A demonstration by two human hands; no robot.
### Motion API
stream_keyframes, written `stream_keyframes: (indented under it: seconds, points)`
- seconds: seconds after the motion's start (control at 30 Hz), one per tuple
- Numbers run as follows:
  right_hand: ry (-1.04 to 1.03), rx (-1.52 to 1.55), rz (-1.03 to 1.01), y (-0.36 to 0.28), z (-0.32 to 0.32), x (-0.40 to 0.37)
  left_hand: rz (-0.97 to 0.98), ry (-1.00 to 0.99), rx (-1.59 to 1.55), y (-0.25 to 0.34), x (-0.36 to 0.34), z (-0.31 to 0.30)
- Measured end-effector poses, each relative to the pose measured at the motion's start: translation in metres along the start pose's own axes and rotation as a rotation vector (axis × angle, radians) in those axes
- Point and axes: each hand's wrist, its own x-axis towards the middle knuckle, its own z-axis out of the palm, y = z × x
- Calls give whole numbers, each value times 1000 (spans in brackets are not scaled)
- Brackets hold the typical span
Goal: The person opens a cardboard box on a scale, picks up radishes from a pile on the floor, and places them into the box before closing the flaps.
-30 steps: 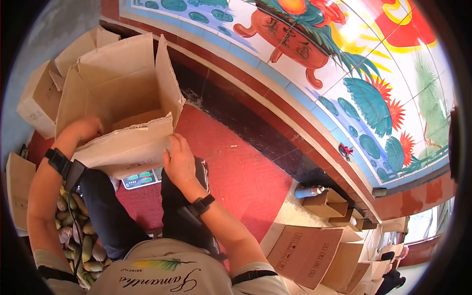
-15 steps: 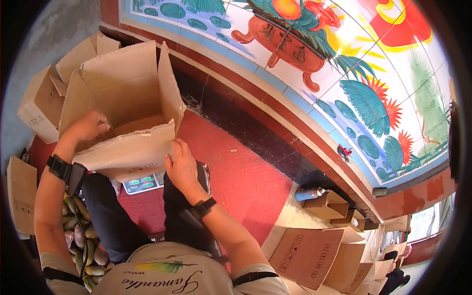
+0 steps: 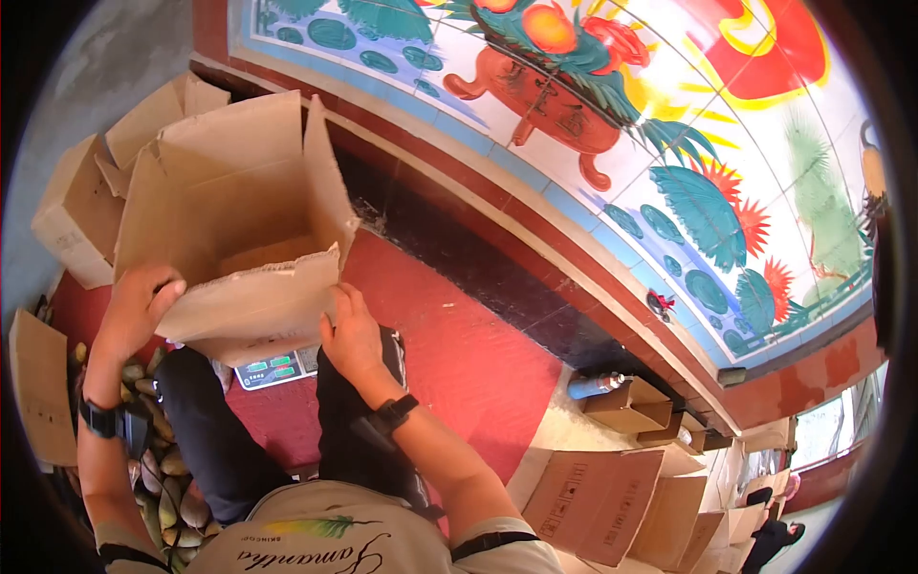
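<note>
A tall open cardboard box (image 3: 253,311) stands in front of me, its near flap folded outward. My left hand (image 3: 139,304) is closed at the near left corner of the box, with thumb and fingers at the flap's edge. On the flap's right edge, my right hand (image 3: 354,335) grips with the thumb in front and the fingers behind. Beneath the box shows the panel of a scale (image 3: 275,369) with green displays. The box's floor is partly visible inside; its near part is hidden behind the flap.
Several long tubers (image 3: 164,469) lie on the floor by my left leg. More cardboard boxes (image 3: 81,210) stand at the left wall, and a stack of cartons (image 3: 598,502) is at the right. A blue bottle (image 3: 595,386) lies near a tiled mural wall (image 3: 574,182).
My left hand has come out of the box's opening and moved down to its near left corner. The right hand stays on the flap's right edge, slightly lower.
</note>
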Motion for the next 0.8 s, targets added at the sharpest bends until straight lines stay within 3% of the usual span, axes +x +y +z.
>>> stream_keyframes:
  seconds: [0.13, 0.27, 0.4, 0.47, 0.53, 0.57, 0.8]
  points:
    - [-27, -6, 89, -5, -6, 0, -4, 229, 52, 1, -23, 11]
    - [27, 10, -17, -1, -1, 0, 137, 395, 261, -12, -37, 20]
    - [-12, 15, 47, -4, -1, 0, 70, 469, 305, -15, -47, 31]
    - [-22, 6, 35, -4, -1, -1, 32, 393, 355, -28, -52, 33]
    - [-6, 5, 42, -5, -2, -2, 59, 502, 443, -32, -55, 37]
    - [2, 14, 45, -6, -1, -1, 31, 432, 489, -44, -59, 37]
    - [12, 25, 54, -7, 0, -2, 31, 711, 235, -57, -74, 62]
